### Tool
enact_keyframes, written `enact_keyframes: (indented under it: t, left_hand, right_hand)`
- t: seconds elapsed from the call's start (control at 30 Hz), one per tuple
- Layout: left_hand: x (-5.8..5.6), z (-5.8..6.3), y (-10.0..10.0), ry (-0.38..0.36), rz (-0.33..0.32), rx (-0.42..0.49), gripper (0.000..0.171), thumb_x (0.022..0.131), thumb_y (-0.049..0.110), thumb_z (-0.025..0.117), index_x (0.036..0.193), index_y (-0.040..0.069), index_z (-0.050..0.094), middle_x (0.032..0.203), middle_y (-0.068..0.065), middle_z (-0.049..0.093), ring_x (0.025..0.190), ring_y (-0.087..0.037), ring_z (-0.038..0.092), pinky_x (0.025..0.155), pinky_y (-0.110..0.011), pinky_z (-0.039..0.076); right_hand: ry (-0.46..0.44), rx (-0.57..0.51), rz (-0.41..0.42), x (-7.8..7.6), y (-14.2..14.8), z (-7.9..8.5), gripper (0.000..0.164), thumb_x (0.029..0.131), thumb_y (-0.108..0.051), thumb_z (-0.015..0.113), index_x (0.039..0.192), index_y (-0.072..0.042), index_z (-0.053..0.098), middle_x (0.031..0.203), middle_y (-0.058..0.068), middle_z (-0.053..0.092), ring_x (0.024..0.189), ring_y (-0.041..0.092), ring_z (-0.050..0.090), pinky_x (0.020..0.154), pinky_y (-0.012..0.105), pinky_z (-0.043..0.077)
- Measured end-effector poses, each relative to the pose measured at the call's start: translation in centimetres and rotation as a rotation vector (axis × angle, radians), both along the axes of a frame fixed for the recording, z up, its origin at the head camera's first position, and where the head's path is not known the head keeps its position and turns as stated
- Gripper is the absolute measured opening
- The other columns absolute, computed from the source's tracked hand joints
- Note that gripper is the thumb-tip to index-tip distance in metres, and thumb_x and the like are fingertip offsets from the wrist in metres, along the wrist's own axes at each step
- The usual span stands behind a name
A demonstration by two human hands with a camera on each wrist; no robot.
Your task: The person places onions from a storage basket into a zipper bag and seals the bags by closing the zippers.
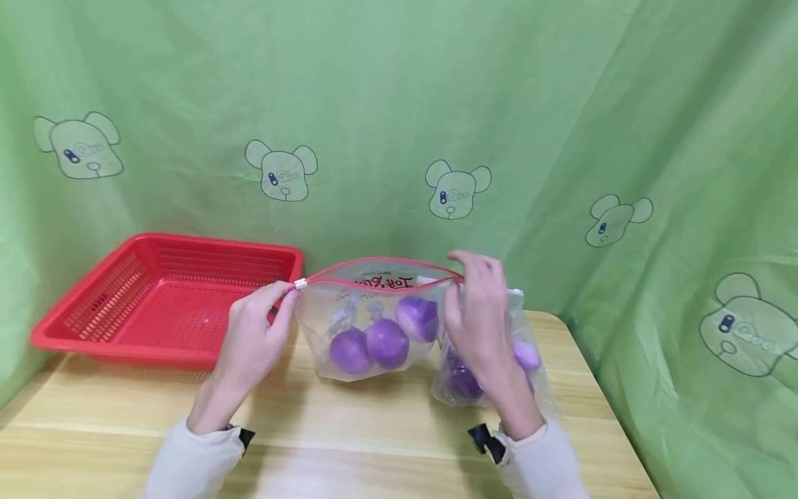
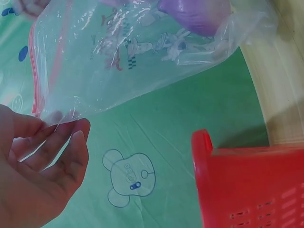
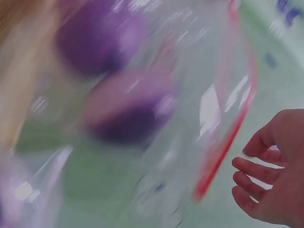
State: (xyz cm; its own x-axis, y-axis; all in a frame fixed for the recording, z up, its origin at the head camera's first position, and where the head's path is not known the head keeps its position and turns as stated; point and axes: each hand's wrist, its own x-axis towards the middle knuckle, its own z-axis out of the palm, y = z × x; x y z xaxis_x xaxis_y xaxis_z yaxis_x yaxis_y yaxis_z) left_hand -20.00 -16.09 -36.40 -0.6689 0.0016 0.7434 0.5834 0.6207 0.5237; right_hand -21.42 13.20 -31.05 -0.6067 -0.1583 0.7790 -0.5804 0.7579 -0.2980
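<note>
A clear slider zip bag (image 1: 318, 333) with a red-edged mouth hangs between my hands, its mouth parted. Several round purple things (image 1: 388, 344) sit low inside it. My left hand (image 1: 252, 336) pinches the bag's upper left corner, right by the white slider (image 1: 300, 283). At the bag's right end, my right hand (image 1: 479, 312) has its fingers loosely bent. In the right wrist view a gap shows between those fingers (image 3: 256, 166) and the red zip edge. A second clear bag (image 1: 449, 388) with purple things in it stands behind my right hand, partly hidden.
A red plastic basket (image 1: 199, 357) with slotted walls stands on the left of the wooden table (image 1: 349, 443). Green curtain (image 1: 386, 104) with printed bear heads encloses the back and sides. The table's right edge runs beside the second bag.
</note>
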Motion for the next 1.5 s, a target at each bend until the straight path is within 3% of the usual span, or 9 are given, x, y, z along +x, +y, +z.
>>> enact_keyframes:
  t: [0.2, 0.3, 0.43, 0.53, 0.63, 0.77, 1.5]
  left_hand:
    - [0.4, 0.3, 0.7, 0.053, 0.018, -0.061, 0.008, 0.093, 0.003, 0.066, 0.098, 0.004, 0.073, 0.085, -0.005, 0.068, 0.068, -0.012, 0.057, 0.056, -0.025, 0.046]
    - [0.9, 0.3, 0.9, 0.075, 0.026, -0.088, 0.006, 0.092, 0.002, 0.066, 0.094, 0.003, 0.071, 0.079, -0.004, 0.064, 0.066, -0.013, 0.055, 0.056, -0.03, 0.047]
    - [1.5, 0.6, 1.2, 0.099, 0.036, -0.129, 0.01, 0.091, 0.0, 0.062, 0.082, 0.004, 0.063, 0.07, -0.001, 0.053, 0.062, -0.015, 0.048, 0.056, -0.03, 0.044]
    - [1.5, 0.9, 1.3, 0.102, 0.029, -0.146, 0.011, 0.091, 0.0, 0.061, 0.081, 0.004, 0.062, 0.071, -0.002, 0.055, 0.064, -0.015, 0.05, 0.058, -0.03, 0.046]
    - [1.5, 1.0, 1.2, 0.102, 0.018, -0.133, 0.005, 0.091, 0.001, 0.064, 0.089, 0.002, 0.069, 0.08, -0.006, 0.065, 0.072, -0.018, 0.059, 0.066, -0.034, 0.053]
    - [1.4, 1.0, 1.2, 0.107, 0.015, -0.117, 0.009, 0.09, 0.0, 0.067, 0.097, 0.002, 0.073, 0.09, -0.007, 0.071, 0.083, -0.021, 0.067, 0.075, -0.038, 0.056]
    - [1.7, 1.1, 1.6, 0.118, 0.052, -0.154, 0.012, 0.091, 0.001, 0.064, 0.096, 0.005, 0.075, 0.09, -0.005, 0.073, 0.078, -0.022, 0.07, 0.065, -0.04, 0.057]
  right_hand:
    - [0.117, 0.23, 0.264, 3.3, -6.1, 1.7, 0.034, 0.09, -0.002, 0.064, 0.123, -0.001, 0.063, 0.124, 0.012, 0.065, 0.119, 0.029, 0.054, 0.108, 0.04, 0.04]
    - [0.186, 0.387, 0.281, 3.7, -9.3, 1.5, 0.03, 0.093, -0.007, 0.064, 0.122, -0.005, 0.066, 0.125, 0.009, 0.067, 0.12, 0.026, 0.057, 0.11, 0.037, 0.038]
    - [0.248, 0.512, 0.244, 2.9, -11.9, 1.0, 0.026, 0.094, -0.007, 0.061, 0.119, -0.007, 0.069, 0.119, 0.005, 0.069, 0.117, 0.022, 0.057, 0.111, 0.035, 0.037]
    - [0.254, 0.525, 0.229, 2.2, -12.5, 1.0, 0.022, 0.092, -0.004, 0.062, 0.111, -0.008, 0.072, 0.109, 0.003, 0.07, 0.112, 0.021, 0.058, 0.11, 0.035, 0.037]
    - [0.244, 0.514, 0.218, 1.7, -12.5, 1.0, 0.02, 0.09, -0.001, 0.065, 0.105, -0.009, 0.074, 0.103, 0.002, 0.072, 0.106, 0.02, 0.06, 0.109, 0.035, 0.038]
    - [0.22, 0.522, 0.197, 1.2, -12.1, 1.1, 0.02, 0.089, 0.0, 0.066, 0.103, -0.01, 0.075, 0.101, 0.0, 0.073, 0.102, 0.019, 0.06, 0.104, 0.035, 0.041]
    - [0.167, 0.585, 0.177, 0.1, -10.2, 1.2, 0.028, 0.081, 0.002, 0.07, 0.104, -0.014, 0.075, 0.104, 0.002, 0.073, 0.106, 0.024, 0.058, 0.107, 0.043, 0.038]
